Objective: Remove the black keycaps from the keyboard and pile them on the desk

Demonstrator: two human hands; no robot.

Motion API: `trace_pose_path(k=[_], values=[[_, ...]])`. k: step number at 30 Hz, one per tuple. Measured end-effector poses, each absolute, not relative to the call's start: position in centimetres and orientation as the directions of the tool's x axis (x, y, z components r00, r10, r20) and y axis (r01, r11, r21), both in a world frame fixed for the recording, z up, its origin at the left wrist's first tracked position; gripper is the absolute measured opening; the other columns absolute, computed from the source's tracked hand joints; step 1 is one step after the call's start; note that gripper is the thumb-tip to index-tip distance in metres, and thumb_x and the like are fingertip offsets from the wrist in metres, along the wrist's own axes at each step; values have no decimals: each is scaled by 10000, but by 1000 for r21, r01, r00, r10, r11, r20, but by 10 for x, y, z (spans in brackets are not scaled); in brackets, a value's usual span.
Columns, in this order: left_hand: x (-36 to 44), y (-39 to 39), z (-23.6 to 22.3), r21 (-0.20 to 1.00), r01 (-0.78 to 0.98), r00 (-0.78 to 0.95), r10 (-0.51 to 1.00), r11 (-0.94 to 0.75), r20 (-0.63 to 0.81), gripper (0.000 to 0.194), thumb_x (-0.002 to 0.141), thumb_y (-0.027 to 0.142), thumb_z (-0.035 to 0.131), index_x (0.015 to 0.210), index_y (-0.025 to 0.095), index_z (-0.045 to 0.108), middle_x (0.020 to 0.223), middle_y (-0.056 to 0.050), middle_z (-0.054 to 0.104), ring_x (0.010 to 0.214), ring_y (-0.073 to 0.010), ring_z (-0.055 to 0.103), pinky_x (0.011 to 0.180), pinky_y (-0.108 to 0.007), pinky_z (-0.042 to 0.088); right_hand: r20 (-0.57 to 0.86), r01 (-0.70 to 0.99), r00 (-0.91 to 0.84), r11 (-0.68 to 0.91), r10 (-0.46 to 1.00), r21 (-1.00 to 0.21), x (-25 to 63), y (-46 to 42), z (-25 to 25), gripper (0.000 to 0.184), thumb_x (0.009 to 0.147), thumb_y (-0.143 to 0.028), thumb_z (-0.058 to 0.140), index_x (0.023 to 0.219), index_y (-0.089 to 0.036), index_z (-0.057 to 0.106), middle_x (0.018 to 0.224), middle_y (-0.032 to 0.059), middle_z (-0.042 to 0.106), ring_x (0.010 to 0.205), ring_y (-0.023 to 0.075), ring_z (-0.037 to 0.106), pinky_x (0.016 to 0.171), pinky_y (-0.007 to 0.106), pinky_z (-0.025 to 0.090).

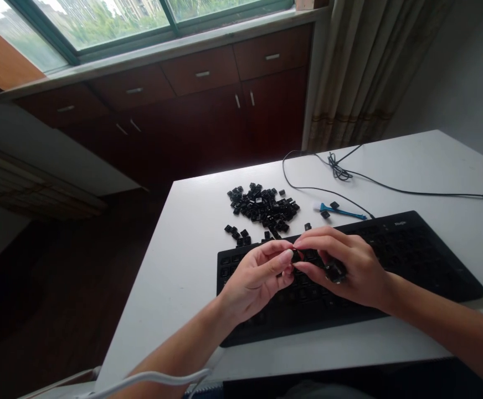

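Note:
My left hand (260, 271) and my right hand (345, 263) meet above the black keyboard (428, 255). Between their fingertips is a small black keycap (296, 256), pinched by the left thumb and fingers. The right thumb and fingertips close on it from the other side. Small dark pieces (335, 271), perhaps more keycaps, sit under the curled fingers of my right hand; their exact kind is hard to see. Beyond the keyboard lies a heap of loose black keycaps (262, 205), with several strays scattered at its near side.
A blue brush (341, 210) lies behind the keyboard with a couple of keycaps (325, 214) beside it. The coiled black cable (339, 169) runs across the white table (162, 266). A white cord (154, 377) crosses in front of my left forearm. Dark cabinets stand beyond.

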State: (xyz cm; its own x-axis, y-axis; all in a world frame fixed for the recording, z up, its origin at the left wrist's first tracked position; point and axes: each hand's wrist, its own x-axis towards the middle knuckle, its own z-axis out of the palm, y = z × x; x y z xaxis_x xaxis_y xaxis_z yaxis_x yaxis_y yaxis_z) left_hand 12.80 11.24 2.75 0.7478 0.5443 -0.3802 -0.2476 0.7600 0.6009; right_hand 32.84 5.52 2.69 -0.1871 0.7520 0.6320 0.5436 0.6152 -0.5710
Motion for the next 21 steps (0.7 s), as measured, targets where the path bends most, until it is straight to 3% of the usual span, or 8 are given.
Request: trace_pose_path(k=[10,21], values=[[129,108,28,534,-259,764,509,805,-397,114,915,213,685,947,103,677,847,-40,601,730,-66,598,691,-175,516,670,489,-168,651,723,-581,325,52,25,318,808,-126,759,1107,-127,650,1000,72,692,784,95,657,725,190,570],[129,108,30,566,-203,757,495,799,-426,152,882,255,728,935,120,683,764,-15,550,682,-62,567,692,-182,519,676,487,-165,655,718,-577,324,50,24,318,803,-168,778,1090,-137,645,949,71,700,773,121,675,686,225,574]])
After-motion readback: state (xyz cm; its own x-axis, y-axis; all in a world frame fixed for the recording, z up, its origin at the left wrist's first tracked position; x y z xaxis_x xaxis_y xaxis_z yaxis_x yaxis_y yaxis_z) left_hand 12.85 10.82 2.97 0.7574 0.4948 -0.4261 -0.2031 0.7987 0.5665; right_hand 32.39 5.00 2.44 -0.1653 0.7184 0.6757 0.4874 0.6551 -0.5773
